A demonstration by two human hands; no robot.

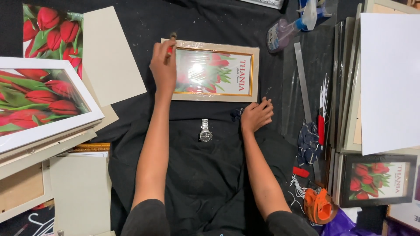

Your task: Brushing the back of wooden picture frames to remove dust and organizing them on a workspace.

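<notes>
Black cloth (197, 175) covers the work surface, and both bare arms stretch out over it. Left hand (163, 67) is up at the far left corner of the framed tulip print (214, 72), fingers curled tight around a small tool (171, 41) with a dark tip and a hint of red in the grip; what kind of tool it is, I cannot tell. That tip sits right at the frame's top left corner, touching or just off it. Right hand (257, 114) lies flat and relaxed, fingers spread loosely, holding nothing, pressed on the cloth just below the frame's near right corner. So the print lies between the two hands, one at each opposite corner, its glass catching a bright glare.

Moving outward: a silver wristwatch (205, 131) rests on the cloth between the forearms. To the right, a long metal ruler (302, 83), a red-handled knife (321, 129) and a spray bottle (284, 30). Further right, stacked frames and a white board (389, 83), plus a dark-framed tulip picture (378, 180). On the left, a large white-framed tulip print (41, 102) and grey backing boards (111, 54).
</notes>
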